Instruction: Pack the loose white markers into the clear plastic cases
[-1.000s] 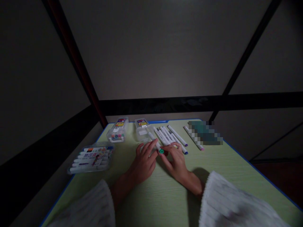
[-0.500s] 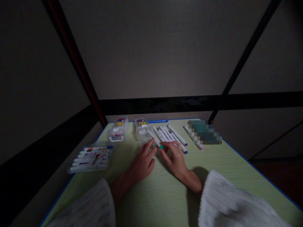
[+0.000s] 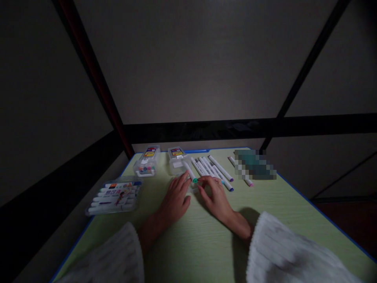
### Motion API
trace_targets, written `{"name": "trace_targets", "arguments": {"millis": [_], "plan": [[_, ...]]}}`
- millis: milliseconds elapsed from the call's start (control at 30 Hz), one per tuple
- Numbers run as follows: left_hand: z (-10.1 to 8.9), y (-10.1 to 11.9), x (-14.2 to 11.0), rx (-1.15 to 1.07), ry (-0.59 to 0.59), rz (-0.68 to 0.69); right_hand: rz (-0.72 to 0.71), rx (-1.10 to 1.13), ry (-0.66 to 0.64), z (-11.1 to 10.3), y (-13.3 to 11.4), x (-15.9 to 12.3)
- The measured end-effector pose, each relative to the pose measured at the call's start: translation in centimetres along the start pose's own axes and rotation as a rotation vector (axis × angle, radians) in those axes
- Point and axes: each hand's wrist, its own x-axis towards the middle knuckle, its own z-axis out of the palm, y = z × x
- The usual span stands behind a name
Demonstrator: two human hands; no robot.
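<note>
Holding markers: clear case (image 3: 113, 195) (lidded)

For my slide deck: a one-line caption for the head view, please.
Both hands, left hand and right hand, on a green-capped marker beside loose markers.

Marker (image 3: 190, 173) lies between left hand (image 3: 174, 198) and right hand (image 3: 216, 196). Loose markers (image 3: 213, 169) beyond right hand. Two small boxes (image 3: 146, 162) beyond left hand, flat case (image 3: 113, 195) to its left.

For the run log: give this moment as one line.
left hand: on green-capped marker | right hand: at its cap | loose markers: beside | table
</note>
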Motion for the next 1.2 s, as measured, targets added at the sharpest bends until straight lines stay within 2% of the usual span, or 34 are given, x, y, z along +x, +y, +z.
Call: {"name": "trace_targets", "arguments": {"millis": [200,400,767,1067,1200], "plan": [[0.25,-0.27,-0.02,-0.101,0.055,-0.006,0.047,0.021,-0.051,0.21,0.33,-0.09],[0.63,-0.53,-0.05,-0.104,0.071,-0.011,0.079,0.041,-0.089,0.28,0.41,-0.18],[0.76,-0.85,-0.01,-0.09,0.03,-0.025,0.087,0.079,-0.164,0.4,0.52,0.03],[0.75,-1.01,0.04,-0.108,0.014,-0.027,0.075,0.099,-0.161,0.67,0.79,-0.05],[0.52,-0.82,0.04,-0.141,0.077,-0.055,0.081,0.119,-0.167,0.72,0.85,-0.04]]}}
